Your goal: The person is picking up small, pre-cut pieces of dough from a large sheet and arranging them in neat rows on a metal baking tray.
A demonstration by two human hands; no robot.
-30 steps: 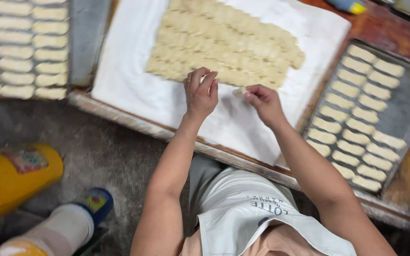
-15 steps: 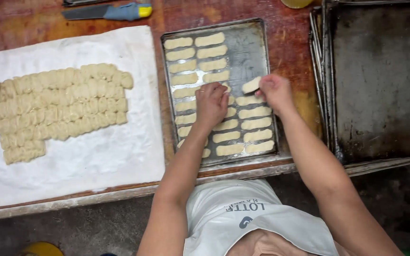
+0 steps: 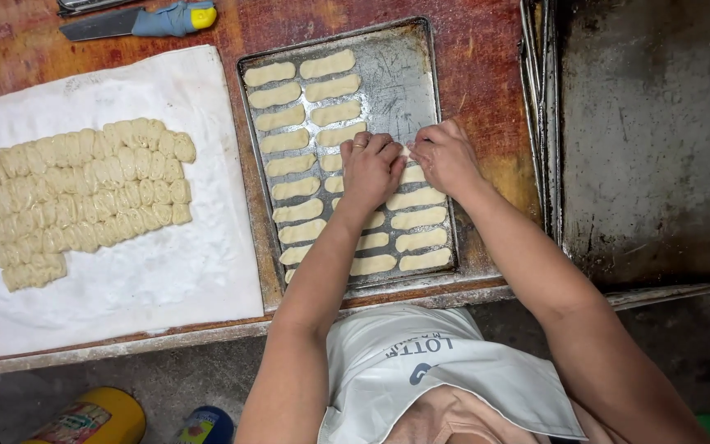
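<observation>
A worn metal baking tray [image 3: 396, 70] lies on the red wooden table, holding two columns of pale oblong dough pieces [image 3: 297, 164]. My left hand [image 3: 371, 168] and my right hand [image 3: 445, 156] meet over the tray's right column. Their fingers curl down onto one dough piece [image 3: 413, 174], which is mostly hidden under them. A ring shows on my left hand. To the left, a white cloth [image 3: 166, 279] carries a block of cut dough strips [image 3: 76, 197] packed close together.
A knife with a blue-wrapped handle [image 3: 137, 20] lies at the table's far edge. Dark empty trays [image 3: 651, 140] are stacked at the right. A yellow container [image 3: 96, 419] stands on the floor below the table's front edge.
My hands have gone from the dough block on the cloth to the tray, carrying dough. They have since moved up the right column and closed together.
</observation>
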